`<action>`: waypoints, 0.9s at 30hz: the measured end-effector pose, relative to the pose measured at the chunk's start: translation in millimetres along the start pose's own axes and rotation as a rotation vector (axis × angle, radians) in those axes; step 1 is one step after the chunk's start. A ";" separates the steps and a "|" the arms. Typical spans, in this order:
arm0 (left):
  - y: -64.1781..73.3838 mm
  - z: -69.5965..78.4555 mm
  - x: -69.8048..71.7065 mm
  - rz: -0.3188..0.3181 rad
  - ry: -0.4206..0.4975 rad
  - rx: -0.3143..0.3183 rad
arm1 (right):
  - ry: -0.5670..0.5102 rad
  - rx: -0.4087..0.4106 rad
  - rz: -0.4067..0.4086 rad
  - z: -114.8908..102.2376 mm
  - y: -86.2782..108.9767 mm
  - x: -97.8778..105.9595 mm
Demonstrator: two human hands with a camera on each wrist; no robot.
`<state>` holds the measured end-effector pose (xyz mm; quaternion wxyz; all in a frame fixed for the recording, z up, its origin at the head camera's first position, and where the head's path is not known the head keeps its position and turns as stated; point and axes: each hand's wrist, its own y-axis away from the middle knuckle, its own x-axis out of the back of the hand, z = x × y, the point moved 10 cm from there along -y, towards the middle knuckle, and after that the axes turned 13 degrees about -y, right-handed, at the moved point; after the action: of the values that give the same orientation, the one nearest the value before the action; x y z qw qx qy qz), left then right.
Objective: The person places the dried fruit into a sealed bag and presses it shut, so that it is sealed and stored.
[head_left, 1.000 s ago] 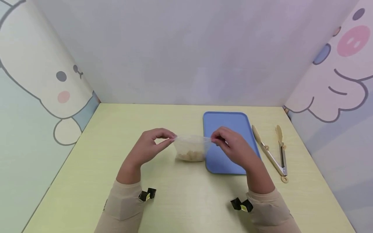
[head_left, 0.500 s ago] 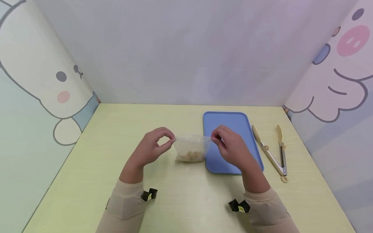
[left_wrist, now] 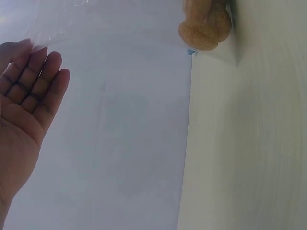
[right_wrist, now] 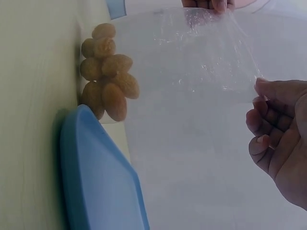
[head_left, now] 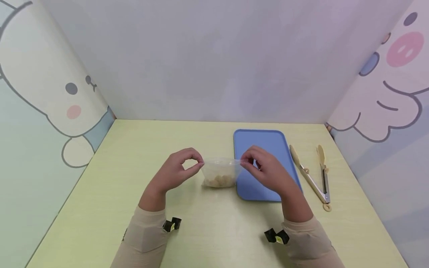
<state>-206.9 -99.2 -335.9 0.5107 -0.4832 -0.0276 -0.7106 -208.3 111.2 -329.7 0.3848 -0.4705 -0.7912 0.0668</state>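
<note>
A clear plastic bag (head_left: 219, 169) stands on the table with several brown, rounded pieces (right_wrist: 110, 72) of what looks like food at its bottom. My left hand (head_left: 175, 169) pinches the bag's top left corner between thumb and forefinger. At the opposite top corner, my right hand (head_left: 264, 169) pinches the plastic the same way, above the blue tray's left side. The top edge is stretched between both hands. In the left wrist view, the other fingers of the left hand (left_wrist: 29, 91) are extended, and the brown pieces appear at the top.
A blue tray (head_left: 258, 191) lies right of the bag, partly under my right hand. Farther right, metal tongs (head_left: 313, 182) with beige tips lie spread on the pale yellow table (head_left: 207, 230). Grey walls (head_left: 214, 59) with cartoon figures enclose the back and sides.
Both hands keep their pinch on the bag's top corners. The left hand has shifted slightly right, and the bag's top edge sits a little lower in view. The tray and tongs stay put.
</note>
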 end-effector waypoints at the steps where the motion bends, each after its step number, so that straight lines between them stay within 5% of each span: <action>1: 0.0 0.4 0.3 0.000 0.000 -0.002 | -0.002 -0.005 0.001 0.7 0.1 0.3; 13: -0.1 2.6 -1.9 0.031 -0.017 -0.029 | 0.058 0.083 0.039 -6.9 -0.2 -1.0; 19: -0.3 -0.4 -5.7 -0.006 0.046 0.002 | 0.000 0.049 0.016 -0.1 0.6 -2.1; 27: -1.6 6.3 -5.9 -0.006 0.083 -0.037 | -0.041 0.026 -0.017 0.8 -0.8 -5.6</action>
<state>-203.9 -91.0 -336.0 0.5003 -0.4626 0.0054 -0.7319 -207.9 106.6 -332.9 0.3752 -0.4570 -0.8021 0.0835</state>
